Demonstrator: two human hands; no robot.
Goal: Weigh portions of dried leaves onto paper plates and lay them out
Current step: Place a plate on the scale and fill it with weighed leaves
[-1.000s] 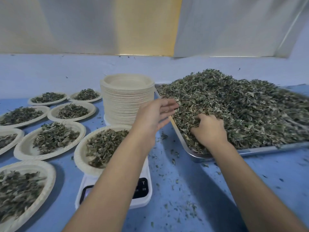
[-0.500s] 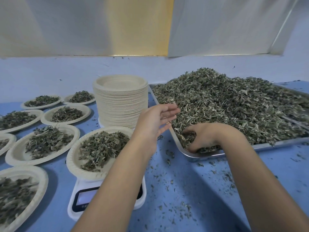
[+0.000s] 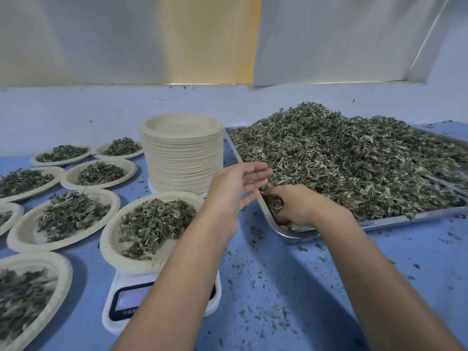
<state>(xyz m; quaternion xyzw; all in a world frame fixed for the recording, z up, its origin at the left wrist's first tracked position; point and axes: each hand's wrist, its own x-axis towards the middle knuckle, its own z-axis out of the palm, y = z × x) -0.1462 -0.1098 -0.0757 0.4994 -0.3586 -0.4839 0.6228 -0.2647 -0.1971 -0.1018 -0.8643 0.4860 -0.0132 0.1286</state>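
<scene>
A big heap of dried leaves (image 3: 342, 158) fills a steel tray (image 3: 298, 235) on the right. My right hand (image 3: 291, 203) is curled round a clump of leaves at the tray's near left corner. My left hand (image 3: 238, 186) hovers just left of the tray edge, fingers straight, palm facing right, holding nothing. A paper plate (image 3: 111, 247) with a portion of leaves sits on a white digital scale (image 3: 119, 302), partly covered by my left forearm. A tall stack of empty paper plates (image 3: 181, 158) stands behind the scale.
Several filled paper plates (image 3: 22, 234) lie in rows on the blue table (image 3: 291, 287) to the left. Loose leaf crumbs are scattered in front of the tray. A pale wall runs along the back of the table.
My right hand has turned from palm-down on the heap to scooping at the tray corner and now curls round leaves. My left hand has stayed by the tray edge.
</scene>
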